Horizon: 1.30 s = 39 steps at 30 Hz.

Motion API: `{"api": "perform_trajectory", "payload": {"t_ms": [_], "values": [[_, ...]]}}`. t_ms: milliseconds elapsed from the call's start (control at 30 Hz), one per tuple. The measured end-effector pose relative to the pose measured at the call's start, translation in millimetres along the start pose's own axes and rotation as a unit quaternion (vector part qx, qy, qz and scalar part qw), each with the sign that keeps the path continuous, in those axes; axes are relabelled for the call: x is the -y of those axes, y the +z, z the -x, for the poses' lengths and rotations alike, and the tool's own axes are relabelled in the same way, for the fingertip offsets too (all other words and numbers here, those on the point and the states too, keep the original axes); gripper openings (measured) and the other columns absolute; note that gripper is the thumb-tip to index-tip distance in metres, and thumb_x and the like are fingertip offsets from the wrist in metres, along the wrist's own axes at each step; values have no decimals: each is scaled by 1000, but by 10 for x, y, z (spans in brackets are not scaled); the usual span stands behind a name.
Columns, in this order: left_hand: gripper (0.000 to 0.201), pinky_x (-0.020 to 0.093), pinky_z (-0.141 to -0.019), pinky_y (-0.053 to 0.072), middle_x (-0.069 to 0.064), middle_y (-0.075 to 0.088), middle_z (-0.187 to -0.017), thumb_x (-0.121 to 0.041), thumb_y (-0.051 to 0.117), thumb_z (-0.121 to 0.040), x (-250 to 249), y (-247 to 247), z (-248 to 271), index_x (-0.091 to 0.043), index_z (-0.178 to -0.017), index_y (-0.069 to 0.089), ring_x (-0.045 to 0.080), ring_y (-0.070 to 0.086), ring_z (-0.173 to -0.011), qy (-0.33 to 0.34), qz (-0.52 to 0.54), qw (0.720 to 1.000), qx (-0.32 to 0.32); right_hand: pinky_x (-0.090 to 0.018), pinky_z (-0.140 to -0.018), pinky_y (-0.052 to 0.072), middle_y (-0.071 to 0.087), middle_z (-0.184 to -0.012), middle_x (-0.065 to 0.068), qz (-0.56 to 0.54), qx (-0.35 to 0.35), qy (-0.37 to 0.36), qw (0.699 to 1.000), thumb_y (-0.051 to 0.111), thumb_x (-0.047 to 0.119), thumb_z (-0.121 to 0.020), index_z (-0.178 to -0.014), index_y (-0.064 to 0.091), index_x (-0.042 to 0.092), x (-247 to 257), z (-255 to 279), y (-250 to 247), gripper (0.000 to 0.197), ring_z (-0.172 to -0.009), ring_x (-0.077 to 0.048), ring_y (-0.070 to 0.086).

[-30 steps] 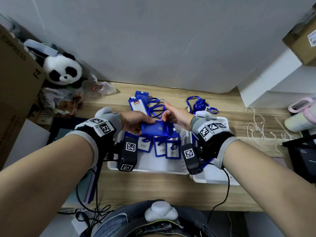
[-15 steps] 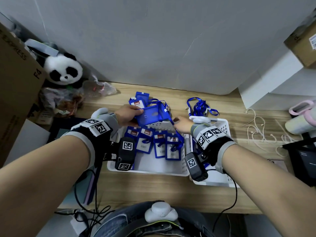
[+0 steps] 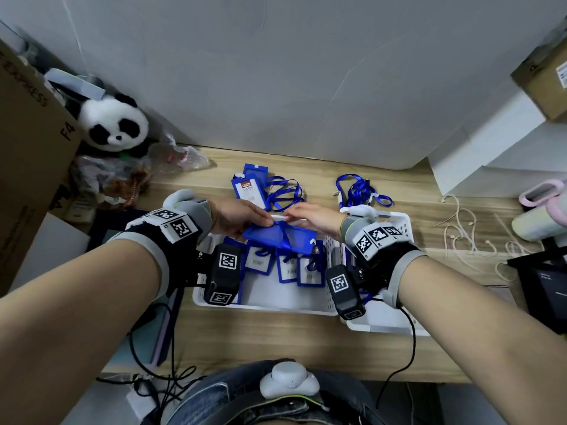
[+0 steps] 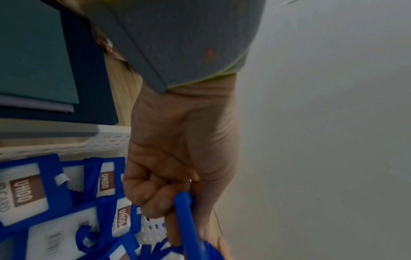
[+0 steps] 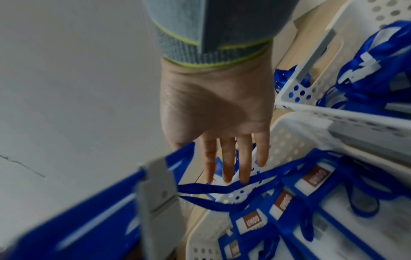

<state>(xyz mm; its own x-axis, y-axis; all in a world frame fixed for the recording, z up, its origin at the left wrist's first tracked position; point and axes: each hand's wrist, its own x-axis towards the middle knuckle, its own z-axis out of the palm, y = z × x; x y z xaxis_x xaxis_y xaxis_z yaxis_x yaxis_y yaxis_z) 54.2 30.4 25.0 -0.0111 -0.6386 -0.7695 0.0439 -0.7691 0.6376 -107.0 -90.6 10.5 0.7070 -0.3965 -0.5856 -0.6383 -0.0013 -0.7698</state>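
My left hand (image 3: pixel 245 220) grips a blue card holder (image 3: pixel 274 236) by its left edge, fingers curled round it, just above the back of the white basket (image 3: pixel 264 306). The grip shows close up in the left wrist view, where the left hand (image 4: pixel 169 193) closes on the card holder (image 4: pixel 186 216). My right hand (image 3: pixel 302 214) reaches in from the right with straight fingers laid at the holder's top edge. In the right wrist view the right hand (image 5: pixel 231 167) hovers over the blue lanyard strap (image 5: pixel 222 189); its thumb is hidden. Several filled holders (image 3: pixel 288 268) stand in the basket.
A second white basket (image 3: pixel 395 328) with lanyards sits at the right. Loose lanyards (image 3: pixel 359 190) and another holder (image 3: pixel 248 188) lie behind on the wooden table. A panda toy (image 3: pixel 113 124) and a cardboard box (image 3: pixel 27 133) stand left; white cords (image 3: pixel 466 228) and a cup (image 3: pixel 540 210) lie right.
My left hand has lowered the blue holder toward the basket. My right hand has moved left from the basket's edge onto the holder's top.
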Motion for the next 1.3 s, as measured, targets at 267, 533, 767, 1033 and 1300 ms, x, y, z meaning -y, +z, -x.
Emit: {"api": "perform_trajectory", "payload": {"t_ms": [267, 533, 767, 1033, 1300], "values": [[11, 23, -68, 40, 5, 57, -87, -15, 50, -94, -34, 15, 19, -14, -90, 60, 14, 50, -73, -35, -45, 998, 9, -25, -82, 45, 65, -88, -7, 113, 44, 19, 992, 58, 29, -86, -80, 63, 12, 108, -48, 137, 19, -84, -18, 58], [9, 19, -42, 44, 8, 50, -69, -16, 50, -96, -21, -43, -16, -8, -99, 52, 13, 50, -49, 0, -84, 973, -213, -26, -66, 41, 54, -65, -2, 61, -173, 21, 983, 62, 15, -85, -59, 53, 15, -115, -76, -112, 27, -67, -16, 48], [12, 22, -62, 56, 10, 61, -94, -4, 58, -90, 44, -88, -39, -15, -85, 54, 17, 60, -78, 99, 91, 982, -135, -28, -74, 42, 53, -131, -13, 47, -139, 15, 989, 37, -8, -87, -137, 39, 10, -106, -34, -104, 53, -106, -26, 54], [24, 20, -54, 56, 6, 61, -86, 8, 55, -87, 91, -84, -4, -15, -82, 53, 10, 65, -69, 102, 87, 987, -91, -32, -88, 48, 65, -68, 3, -152, -111, 15, 982, 44, 55, -91, -78, 63, 16, -3, -109, -139, 45, -71, -19, 60], [14, 18, -50, 44, 4, 59, -84, -10, 68, -83, 15, -5, 42, -19, -85, 57, 12, 54, -71, 72, -70, 988, -114, -21, -60, 42, 40, -51, 4, -78, -78, -54, 992, 48, 22, -97, -78, 56, 7, -33, 59, -75, 25, -51, -14, 40]]}}
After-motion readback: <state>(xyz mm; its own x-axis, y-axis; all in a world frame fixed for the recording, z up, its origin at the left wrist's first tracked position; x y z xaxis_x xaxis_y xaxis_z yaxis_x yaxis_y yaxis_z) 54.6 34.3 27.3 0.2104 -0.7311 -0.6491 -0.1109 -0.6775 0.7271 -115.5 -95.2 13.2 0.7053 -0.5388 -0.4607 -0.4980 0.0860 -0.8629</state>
